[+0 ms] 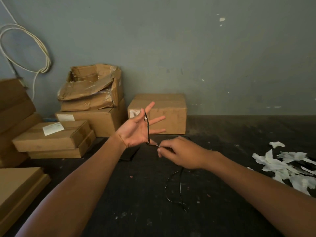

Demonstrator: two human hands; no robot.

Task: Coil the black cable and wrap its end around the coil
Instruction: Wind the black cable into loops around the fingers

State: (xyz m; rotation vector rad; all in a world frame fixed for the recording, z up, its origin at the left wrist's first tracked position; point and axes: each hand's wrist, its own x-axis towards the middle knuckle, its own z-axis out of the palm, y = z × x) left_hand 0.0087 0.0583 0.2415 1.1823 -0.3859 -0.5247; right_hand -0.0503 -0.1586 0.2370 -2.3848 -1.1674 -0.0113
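My left hand is raised palm-up with its fingers spread wide, and the black cable runs down across the palm from between the upper fingers to the heel of the hand. From there the cable bends right into my right hand, whose thumb and fingertips are pinched narrow on it just beside the left palm. Below my right wrist the rest of the cable hangs in a loose loop onto the dark floor, with its lowest bend lying near me. The floor between my two forearms is bare apart from small specks, and it stays open out to the far wall on the right. On the left, stacked cardboard boxes crowd the floor edge, with a torn box on top of the far stack and a closed box directly behind my left fingers. Scraps of white paper lie at the right edge, well apart from the cable. A coiled white cord hangs on the wall at far left.
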